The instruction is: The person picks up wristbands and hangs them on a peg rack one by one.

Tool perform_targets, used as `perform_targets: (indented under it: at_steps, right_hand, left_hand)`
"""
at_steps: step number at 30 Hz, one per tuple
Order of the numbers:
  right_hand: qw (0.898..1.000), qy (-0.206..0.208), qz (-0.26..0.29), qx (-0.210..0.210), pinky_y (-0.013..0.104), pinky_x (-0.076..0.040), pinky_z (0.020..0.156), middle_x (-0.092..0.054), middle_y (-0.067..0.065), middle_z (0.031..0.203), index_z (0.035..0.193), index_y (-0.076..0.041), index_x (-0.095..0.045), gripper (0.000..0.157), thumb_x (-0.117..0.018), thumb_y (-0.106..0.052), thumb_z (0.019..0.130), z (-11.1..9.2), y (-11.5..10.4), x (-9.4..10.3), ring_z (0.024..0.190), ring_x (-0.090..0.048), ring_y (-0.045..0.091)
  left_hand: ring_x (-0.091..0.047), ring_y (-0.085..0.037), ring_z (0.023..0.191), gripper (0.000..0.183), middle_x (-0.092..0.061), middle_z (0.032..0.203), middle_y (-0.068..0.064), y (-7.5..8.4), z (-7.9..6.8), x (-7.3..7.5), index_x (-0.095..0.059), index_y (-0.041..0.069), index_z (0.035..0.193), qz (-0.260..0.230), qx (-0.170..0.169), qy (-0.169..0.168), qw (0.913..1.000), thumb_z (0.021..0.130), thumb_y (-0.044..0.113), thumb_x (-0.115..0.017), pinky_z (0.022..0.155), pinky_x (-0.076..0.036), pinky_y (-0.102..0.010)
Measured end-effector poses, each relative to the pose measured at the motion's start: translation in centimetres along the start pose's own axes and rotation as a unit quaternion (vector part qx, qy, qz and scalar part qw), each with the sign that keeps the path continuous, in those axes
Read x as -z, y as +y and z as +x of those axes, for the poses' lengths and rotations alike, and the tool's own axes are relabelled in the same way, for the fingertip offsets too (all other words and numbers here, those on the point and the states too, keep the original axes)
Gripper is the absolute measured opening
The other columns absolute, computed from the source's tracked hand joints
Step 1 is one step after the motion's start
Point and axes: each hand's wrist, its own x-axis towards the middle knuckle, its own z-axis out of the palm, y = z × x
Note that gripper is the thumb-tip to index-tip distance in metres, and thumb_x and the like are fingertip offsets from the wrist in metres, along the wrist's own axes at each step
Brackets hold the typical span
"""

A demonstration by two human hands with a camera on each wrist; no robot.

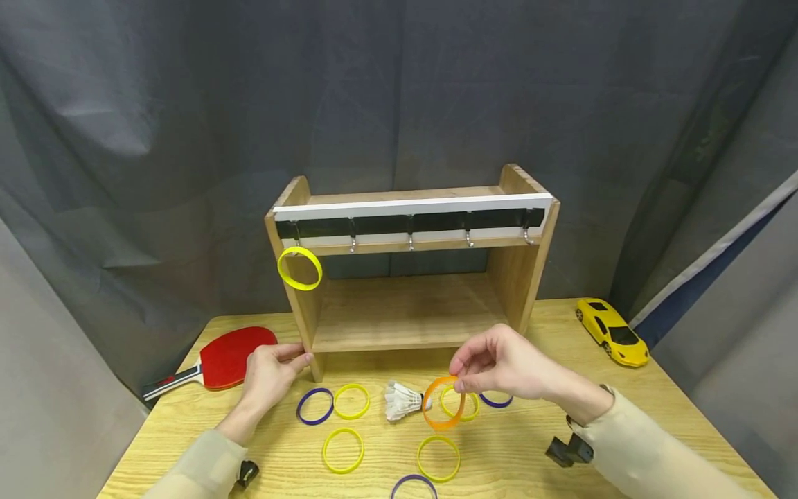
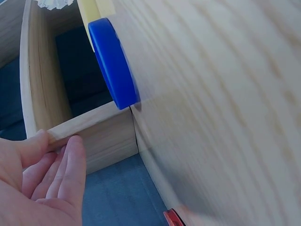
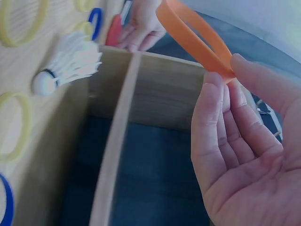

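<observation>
A dark curtain, seemingly cloth, hangs behind the wood-grained table.

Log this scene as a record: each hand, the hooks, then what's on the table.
Left hand: holds left side of shelf
Right hand: pinches orange ring
Hooks: five; yellow ring on leftmost, others bare
Table, middle: four yellow rings, three blue rings, shuttlecock
Table, left: red paddle
Table, right: yellow car

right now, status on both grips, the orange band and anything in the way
Right grip pinching orange band. Left grip holding wooden shelf by its left side. Yellow band on leftmost hook; other four hooks look unobstructed.
</observation>
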Motion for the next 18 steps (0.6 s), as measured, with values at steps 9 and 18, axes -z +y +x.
perform_targets:
  at_steps: [9,18]
  right_hand:
    - [0.997,0.033,0.064,0.014,0.027,-0.070,0.079,-0.086,0.012,0.097,0.112,0.011,-0.078,0.020,-0.085,0.004,0.094,1.8,-2.0,0.4,0.084,-0.080,0.006]
    - [0.989,0.086,0.119,0.011,0.032,-0.071,0.084,-0.086,0.001,0.100,0.119,0.011,-0.077,0.026,-0.084,0.003,0.096,3.9,-4.2,0.1,0.088,-0.082,0.012]
  left_hand:
    - [-0.079,-0.032,0.115,0.027,-0.088,0.112,-0.009,0.0,0.1,0.0,-0.088,0.012,0.122,0.002,0.000,-0.001,1.0000,0.098,0.022,-0.089,0.080,-0.056,-0.025]
    - [-0.079,-0.031,0.113,0.026,-0.088,0.111,-0.009,0.1,0.0,0.2,-0.088,0.011,0.122,0.008,0.002,-0.003,1.0000,0.098,0.021,-0.088,0.079,-0.056,-0.026]
